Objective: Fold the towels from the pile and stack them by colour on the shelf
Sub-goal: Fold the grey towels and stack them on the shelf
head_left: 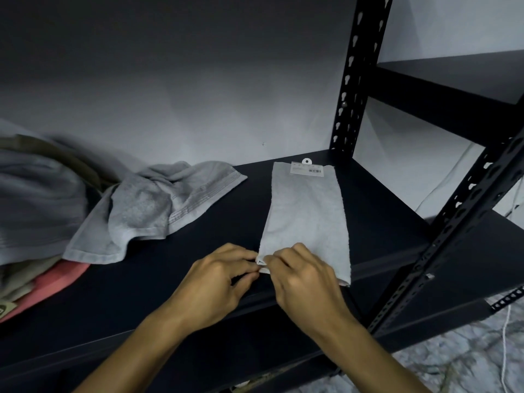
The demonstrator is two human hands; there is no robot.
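Note:
A grey towel [306, 214] lies folded into a long strip on the black shelf board [158, 290], a paper tag with a barcode at its far end. My left hand [215, 282] and my right hand [303, 276] meet at the strip's near left corner, and both pinch the cloth there with curled fingers. To the left lies a crumpled grey towel [158, 205]. Behind it, at the left edge, sits the pile [37, 199] with grey, olive, beige and pink towels [54, 285].
A black perforated upright [354, 80] rises behind the strip, and another [465, 219] stands at the right front. A higher shelf board [453, 78] runs at the upper right. A white cord [504, 347] hangs over the speckled floor.

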